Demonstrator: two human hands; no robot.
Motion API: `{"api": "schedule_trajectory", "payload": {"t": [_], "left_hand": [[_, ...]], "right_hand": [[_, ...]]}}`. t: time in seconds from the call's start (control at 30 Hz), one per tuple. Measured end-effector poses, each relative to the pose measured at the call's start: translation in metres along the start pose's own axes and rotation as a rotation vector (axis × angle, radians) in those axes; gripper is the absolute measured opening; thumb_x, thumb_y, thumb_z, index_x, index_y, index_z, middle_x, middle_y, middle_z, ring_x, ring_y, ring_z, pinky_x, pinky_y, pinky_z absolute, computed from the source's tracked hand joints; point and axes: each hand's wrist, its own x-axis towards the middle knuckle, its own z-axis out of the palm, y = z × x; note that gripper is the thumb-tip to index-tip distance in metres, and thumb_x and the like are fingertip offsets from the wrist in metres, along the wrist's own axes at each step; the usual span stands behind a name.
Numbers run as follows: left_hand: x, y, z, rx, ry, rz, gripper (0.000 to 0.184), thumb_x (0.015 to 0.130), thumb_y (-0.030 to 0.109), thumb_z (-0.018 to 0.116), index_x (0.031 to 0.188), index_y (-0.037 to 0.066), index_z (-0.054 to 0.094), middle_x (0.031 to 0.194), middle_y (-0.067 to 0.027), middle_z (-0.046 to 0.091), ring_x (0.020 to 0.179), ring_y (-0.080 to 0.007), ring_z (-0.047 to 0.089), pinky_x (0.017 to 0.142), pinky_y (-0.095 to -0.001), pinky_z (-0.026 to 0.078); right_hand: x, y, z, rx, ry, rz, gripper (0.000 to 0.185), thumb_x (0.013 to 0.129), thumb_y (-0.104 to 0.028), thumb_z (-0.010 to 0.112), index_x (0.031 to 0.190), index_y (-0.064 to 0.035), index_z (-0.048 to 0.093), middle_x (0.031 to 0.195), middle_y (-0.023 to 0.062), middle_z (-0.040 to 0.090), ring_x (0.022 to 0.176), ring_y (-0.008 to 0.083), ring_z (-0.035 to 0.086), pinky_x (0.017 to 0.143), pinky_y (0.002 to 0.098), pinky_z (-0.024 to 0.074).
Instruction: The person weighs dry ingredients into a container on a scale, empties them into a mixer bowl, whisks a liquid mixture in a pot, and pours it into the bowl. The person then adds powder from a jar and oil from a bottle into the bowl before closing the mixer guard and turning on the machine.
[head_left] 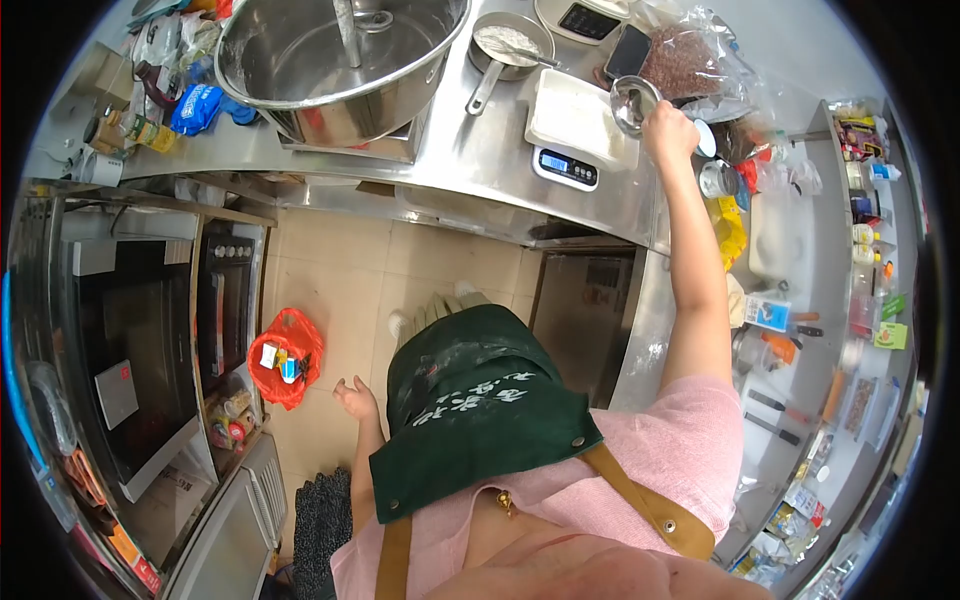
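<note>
Over the steel counter (460, 165), right hand (670, 132) clamped on the rim of 1 small metal bowl (630, 106), held at the right edge of a white tray (578, 147). From my remote post I can't tell whether bowl and tray touch, nor what the bowl contains. Tray sits on a digital scale (567, 169), its display lit blue. Up and left of it: 1 saucepan (515, 71) with white powder (500, 38) and a spoon (526, 54) in it; farther left I log a big steel mixing bowl (370, 118). Dark phone (628, 52) near the small bowl, beside a clear bag of reddish-brown stuff (680, 65). Left hand (357, 400) low, fingers loosely apart, between green apron (480, 405) and red bag (285, 385) on the floor (345, 270).
</note>
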Motion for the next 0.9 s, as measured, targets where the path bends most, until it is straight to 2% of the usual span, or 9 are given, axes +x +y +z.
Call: {"api": "schedule_trajectory", "payload": {"t": [0.2, 0.3, 0.33, 0.4, 0.47, 0.6, 0.7, 0.83, 0.9], "left_hand": [[-0.003, -0.008, -0.004, 0.014, -0.040, -0.063, 0.043, 0.086, 0.028, 0.057, 0.117, -0.001, 0.047, 0.115, -0.0208, 0.047, 0.100, -0.0369, 0.053, 0.082, -0.0446, 0.047], [0.002, -0.021, 0.010, 0.027, -0.034, -0.013, 0.043, 0.086, 0.028, 0.058, 0.116, -0.001, 0.047, 0.115, -0.0212, 0.047, 0.101, -0.0366, 0.053, 0.082, -0.0445, 0.046], [0.003, -0.022, 0.013, 0.026, -0.046, -0.015, 0.043, 0.086, 0.028, 0.058, 0.116, -0.001, 0.048, 0.115, -0.0215, 0.047, 0.101, -0.0367, 0.052, 0.083, -0.0445, 0.046], [0.005, -0.021, 0.021, 0.030, -0.071, -0.029, 0.043, 0.086, 0.028, 0.058, 0.116, -0.001, 0.048, 0.115, -0.0219, 0.047, 0.102, -0.0369, 0.052, 0.083, -0.0446, 0.046], [0.005, -0.026, 0.044, -0.078, -0.066, -0.061, 0.043, 0.086, 0.028, 0.058, 0.116, -0.001, 0.048, 0.116, -0.0228, 0.047, 0.104, -0.0372, 0.051, 0.083, -0.0449, 0.046], [-0.002, -0.013, 0.060, -0.097, -0.158, -0.145, 0.043, 0.086, 0.028, 0.057, 0.117, 0.000, 0.046, 0.120, -0.0212, 0.045, 0.102, -0.0380, 0.052, 0.085, -0.0452, 0.045], [-0.001, -0.009, 0.088, -0.106, -0.219, -0.203, 0.043, 0.087, 0.029, 0.056, 0.118, 0.002, 0.045, 0.122, -0.0183, 0.045, 0.101, -0.0376, 0.054, 0.085, -0.0450, 0.045], [0.003, -0.014, 0.142, -0.070, -0.161, -0.124, 0.041, 0.087, 0.028, 0.057, 0.118, 0.004, 0.045, 0.122, -0.0176, 0.045, 0.105, -0.0361, 0.052, 0.086, -0.0457, 0.042], [0.007, -0.015, 0.166, -0.095, -0.077, -0.023, 0.040, 0.086, 0.026, 0.057, 0.118, 0.004, 0.046, 0.122, -0.0183, 0.046, 0.106, -0.0363, 0.051, 0.088, -0.0463, 0.040]], "right_hand": [[-0.009, 0.021, 0.000, 0.167, 0.102, 0.235, 0.030, 0.078, -0.027, 0.050, 0.079, -0.0007, 0.064, 0.068, 0.0199, 0.065, 0.070, 0.0322, 0.066, 0.068, 0.0471, 0.0511], [-0.021, 0.043, 0.014, 0.732, -0.173, 0.299, 0.030, 0.079, -0.025, 0.049, 0.077, 0.0015, 0.063, 0.064, 0.0178, 0.064, 0.059, 0.0256, 0.065, 0.061, 0.0405, 0.0516], [-0.035, 0.026, 0.005, 1.098, -0.172, 0.367, 0.025, 0.079, -0.018, 0.049, 0.070, 0.0024, 0.060, 0.058, 0.0127, 0.062, 0.050, 0.0186, 0.061, 0.052, 0.0319, 0.0498], [-0.068, -0.015, -0.023, 1.278, -0.226, 0.401, 0.020, 0.080, -0.011, 0.048, 0.066, 0.0011, 0.057, 0.053, 0.0083, 0.059, 0.044, 0.0157, 0.058, 0.044, 0.0259, 0.0457], [-0.126, -0.092, -0.043, 1.439, -0.509, 0.455, 0.012, 0.079, -0.004, 0.049, 0.069, -0.0004, 0.054, 0.055, 0.0080, 0.057, 0.040, 0.0162, 0.056, 0.039, 0.0267, 0.0440], [-0.204, -0.186, 0.042, 1.533, -1.081, 0.508, 0.014, 0.080, -0.004, 0.049, 0.076, 0.0041, 0.060, 0.061, 0.0129, 0.062, 0.041, 0.0161, 0.056, 0.039, 0.0253, 0.0495], [-0.235, -0.239, 0.124, 1.481, -1.325, 0.658, 0.018, 0.082, -0.004, 0.043, 0.080, 0.0057, 0.058, 0.063, 0.0163, 0.063, 0.041, 0.0182, 0.056, 0.039, 0.0264, 0.0498], [-0.217, -0.272, 0.267, 1.403, -1.154, 0.860, 0.022, 0.088, -0.009, 0.039, 0.090, 0.0059, 0.055, 0.062, 0.0132, 0.059, 0.040, 0.0183, 0.053, 0.037, 0.0289, 0.0486], [-0.184, -0.276, 0.336, 1.010, -0.994, 0.630, 0.021, 0.085, -0.012, 0.046, 0.084, 0.0054, 0.059, 0.064, 0.0151, 0.061, 0.044, 0.0194, 0.059, 0.033, 0.0284, 0.0461]]}}
